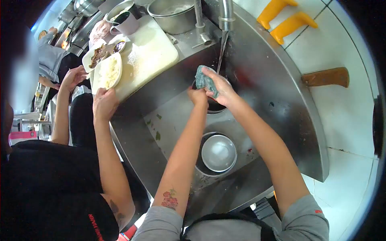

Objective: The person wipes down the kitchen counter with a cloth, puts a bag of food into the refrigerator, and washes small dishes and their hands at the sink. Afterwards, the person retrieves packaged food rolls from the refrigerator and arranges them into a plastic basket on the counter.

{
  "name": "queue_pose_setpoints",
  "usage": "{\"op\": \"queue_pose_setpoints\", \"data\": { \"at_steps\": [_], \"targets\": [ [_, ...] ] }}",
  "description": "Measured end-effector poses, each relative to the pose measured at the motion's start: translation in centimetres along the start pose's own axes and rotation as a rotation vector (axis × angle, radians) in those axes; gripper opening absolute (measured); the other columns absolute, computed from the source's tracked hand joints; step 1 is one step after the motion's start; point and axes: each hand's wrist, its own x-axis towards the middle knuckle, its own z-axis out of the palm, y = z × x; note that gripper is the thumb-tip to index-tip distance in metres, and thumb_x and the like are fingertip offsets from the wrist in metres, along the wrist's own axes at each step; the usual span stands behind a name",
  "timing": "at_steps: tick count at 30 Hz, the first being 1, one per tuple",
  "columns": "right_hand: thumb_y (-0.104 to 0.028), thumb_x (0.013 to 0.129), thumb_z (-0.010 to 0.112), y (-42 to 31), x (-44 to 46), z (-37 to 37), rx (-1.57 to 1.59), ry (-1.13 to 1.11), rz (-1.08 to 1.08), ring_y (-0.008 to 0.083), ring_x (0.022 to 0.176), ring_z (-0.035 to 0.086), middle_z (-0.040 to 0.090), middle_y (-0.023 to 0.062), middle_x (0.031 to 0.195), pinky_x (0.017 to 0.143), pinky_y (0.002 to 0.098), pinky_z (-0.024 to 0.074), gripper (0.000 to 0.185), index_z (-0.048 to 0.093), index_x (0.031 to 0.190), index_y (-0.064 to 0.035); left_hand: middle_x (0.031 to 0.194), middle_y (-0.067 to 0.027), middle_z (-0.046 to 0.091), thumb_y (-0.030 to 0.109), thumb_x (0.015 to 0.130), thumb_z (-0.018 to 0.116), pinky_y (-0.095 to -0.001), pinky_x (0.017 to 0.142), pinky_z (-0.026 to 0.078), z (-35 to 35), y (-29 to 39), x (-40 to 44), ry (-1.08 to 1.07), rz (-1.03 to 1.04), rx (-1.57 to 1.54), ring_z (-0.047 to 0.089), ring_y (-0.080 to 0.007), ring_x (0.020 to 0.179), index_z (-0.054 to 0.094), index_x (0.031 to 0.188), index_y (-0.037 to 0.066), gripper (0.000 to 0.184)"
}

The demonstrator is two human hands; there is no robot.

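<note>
My right hand [222,87] is closed around a grey-green scrubbing cloth [206,82] above a round metal pot [216,107] in the sink. Beside it, my left hand [198,96] has its fingers curled at the pot's left rim, partly hidden behind the forearm. Water runs from the tap [226,22] just behind my right hand, down toward the pot. Nearer to me, a small silver metal bowl [219,152] sits inside a larger round container on the sink floor.
The steel sink [281,100] has green scraps on its floor. A white cutting board [155,48] at the left carries plates of food, one a white plate [107,72] held by a co-worker's hand [105,103]. A large steel pot [173,18] stands behind; a wooden-handled tool [327,77] is at the right.
</note>
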Motion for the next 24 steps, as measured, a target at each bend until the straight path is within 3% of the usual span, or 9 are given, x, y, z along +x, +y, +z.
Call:
{"op": "queue_pose_setpoints", "data": {
  "at_steps": [6, 9, 13, 14, 15, 17, 19, 23, 24],
  "targets": [
    [-0.035, 0.087, 0.067, 0.4, 1.1, -0.6, -0.252, 0.237, -0.186, 0.0111, 0.066, 0.059, 0.063, 0.0008, 0.083, 0.048, 0.0256, 0.0437, 0.03, 0.063, 0.101, -0.0079, 0.097, -0.0182, 0.061, 0.001, 0.072, 0.063, -0.0447, 0.079, 0.049, -0.1, 5.5, -3.3, -0.142, 0.63, 0.891, 0.061, -0.0366, 0.094, 0.059, 0.098, 0.003, 0.027],
    [-0.035, 0.088, 0.066, 0.7, 0.8, -2.1, -0.417, 0.226, -0.295, 0.0109, 0.063, 0.059, 0.063, 0.001, 0.081, 0.049, 0.0249, 0.0437, 0.032, 0.063, 0.102, -0.0067, 0.097, -0.0182, 0.061, 0.004, 0.076, 0.062, -0.0452, 0.076, 0.049, -0.7, 5.4, -1.9, -0.183, 0.721, 1.179, 0.062, -0.0367, 0.093, 0.058, 0.098, 0.003, 0.022],
    [-0.036, 0.085, 0.068, 1.3, -0.2, -1.8, -0.801, 0.363, -0.433, 0.0084, 0.066, 0.058, 0.063, 0.0007, 0.083, 0.048, 0.0237, 0.0428, 0.036, 0.062, 0.104, -0.0058, 0.108, -0.0195, 0.062, 0.012, 0.084, 0.056, -0.0455, 0.082, 0.05, 0.2, 5.4, -2.9, -0.265, 0.73, 0.8, 0.06, -0.04, 0.101, 0.06, 0.106, 0.006, 0.023],
    [-0.035, 0.084, 0.069, 1.2, -0.8, -1.7, -0.624, 0.346, -0.417, 0.0084, 0.069, 0.059, 0.063, 0.0018, 0.087, 0.049, 0.0227, 0.0444, 0.041, 0.059, 0.109, -0.0048, 0.115, -0.0223, 0.06, 0.018, 0.089, 0.05, -0.0443, 0.086, 0.048, 0.7, 5.5, -3.2, -0.385, 0.359, 0.402, 0.058, -0.0406, 0.107, 0.058, 0.111, 0.006, 0.027],
    [-0.031, 0.081, 0.072, 0.5, -1.5, -2.0, -0.579, 0.342, -0.426, 0.0151, 0.082, 0.064, 0.064, 0.0109, 0.102, 0.06, 0.0286, 0.0555, 0.052, 0.054, 0.119, -0.0015, 0.117, -0.0247, 0.059, 0.022, 0.092, 0.045, -0.0436, 0.09, 0.046, 0.7, 6.5, -3.3, -0.403, 0.659, 0.92, 0.057, -0.04, 0.11, 0.055, 0.117, 0.004, 0.032],
    [-0.023, 0.082, 0.071, 0.0, -3.2, -1.9, -0.359, 0.371, -0.543, 0.0171, 0.082, 0.063, 0.061, 0.0122, 0.108, 0.062, 0.0302, 0.0569, 0.052, 0.049, 0.124, -0.0016, 0.113, -0.0256, 0.06, 0.022, 0.092, 0.048, -0.0451, 0.088, 0.047, 1.8, 5.0, -0.5, -0.449, 1.113, 1.06, 0.058, -0.0404, 0.107, 0.053, 0.111, 0.003, 0.028],
    [-0.015, 0.083, 0.067, 0.0, -4.0, -2.7, -0.359, 0.432, -0.606, 0.0189, 0.083, 0.063, 0.058, 0.012, 0.113, 0.061, 0.0292, 0.0565, 0.052, 0.045, 0.128, -0.0019, 0.113, -0.0261, 0.06, 0.021, 0.091, 0.049, -0.0458, 0.087, 0.048, 2.7, 9.3, -2.7, -0.583, 1.064, 1.107, 0.058, -0.0411, 0.106, 0.052, 0.105, 0.003, 0.023],
    [-0.018, 0.086, 0.065, 1.8, -3.6, -4.6, -0.839, 0.492, -0.992, 0.0245, 0.114, 0.051, 0.05, 0.0157, 0.127, 0.102, 0.0393, 0.0405, 0.055, 0.042, 0.133, -0.0007, 0.111, -0.0269, 0.06, 0.021, 0.089, 0.052, -0.0469, 0.083, 0.049, 5.0, 14.3, -6.6, -0.678, 0.703, 1.173, 0.058, -0.0434, 0.103, 0.048, 0.096, 0.003, 0.02],
    [-0.018, 0.091, 0.059, 1.9, -4.1, -3.4, -0.763, 0.488, -0.883, 0.0276, 0.127, 0.041, 0.042, 0.0183, 0.138, 0.111, 0.0403, 0.0262, 0.057, 0.035, 0.139, 0.0007, 0.11, -0.0264, 0.06, 0.025, 0.091, 0.052, -0.045, 0.088, 0.047, 5.2, 15.0, -7.1, -0.655, 0.624, 1.146, 0.058, -0.0407, 0.105, 0.049, 0.106, 0.002, 0.028]
  ]
}}
